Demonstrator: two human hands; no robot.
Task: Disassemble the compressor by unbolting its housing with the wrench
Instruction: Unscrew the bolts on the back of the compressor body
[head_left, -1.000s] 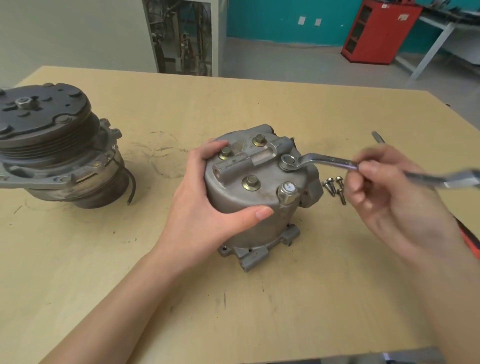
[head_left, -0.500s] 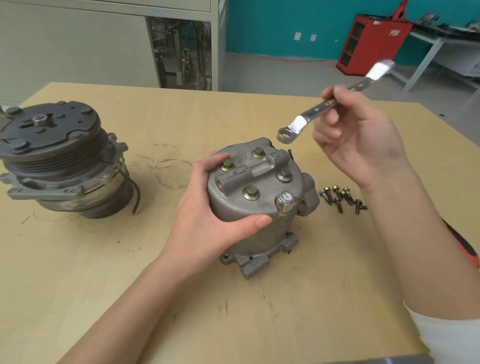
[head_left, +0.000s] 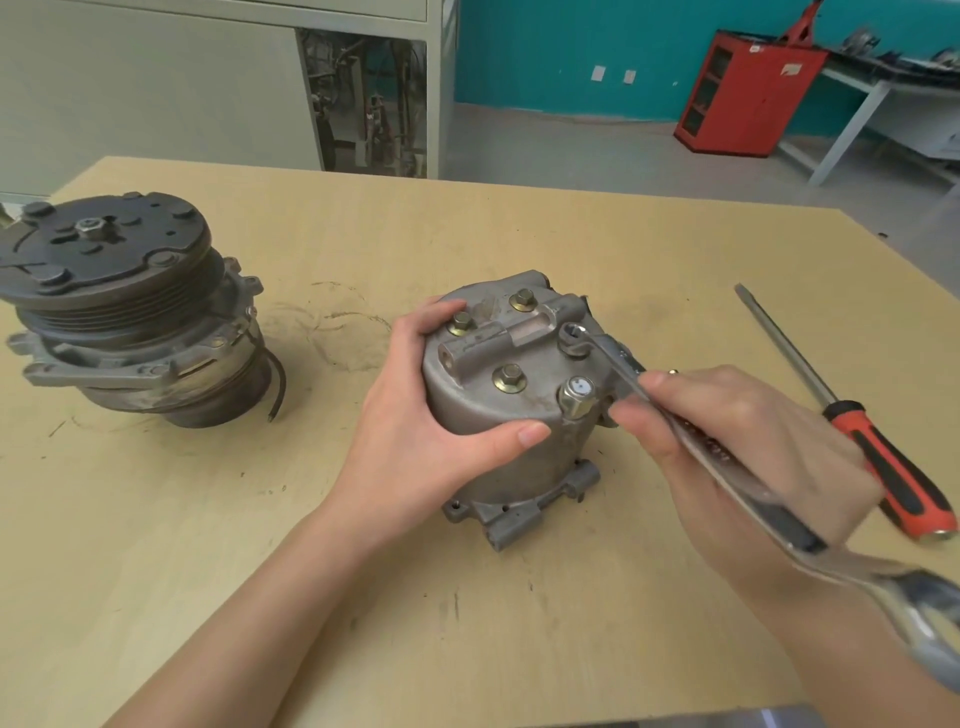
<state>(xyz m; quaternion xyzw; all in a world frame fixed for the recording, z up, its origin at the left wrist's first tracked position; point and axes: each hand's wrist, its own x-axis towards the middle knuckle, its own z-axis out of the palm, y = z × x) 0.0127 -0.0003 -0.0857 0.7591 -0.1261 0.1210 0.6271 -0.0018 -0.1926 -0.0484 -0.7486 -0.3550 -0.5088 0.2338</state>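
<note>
The grey compressor housing (head_left: 488, 410) stands upright in the middle of the table. Several brass-coloured bolts (head_left: 509, 378) show on its top face. My left hand (head_left: 415, 441) grips the housing from the left, thumb across its front. My right hand (head_left: 737, 452) holds a steel wrench (head_left: 727, 462) by the shaft. The wrench's ring end (head_left: 573, 335) sits over the bolt at the right rear of the top face. Its open end points toward the lower right corner of the view.
A second compressor part with a black pulley (head_left: 104, 249) stands at the left. A screwdriver with a red and black handle (head_left: 878, 452) lies at the right, partly behind my right hand. The wooden table (head_left: 467, 597) ends near the bottom of the view.
My right hand lifted the wrench off the housing into the air, then brought it back down, ring end over the right rear bolt, handle now toward me. The left hand stayed put.
</note>
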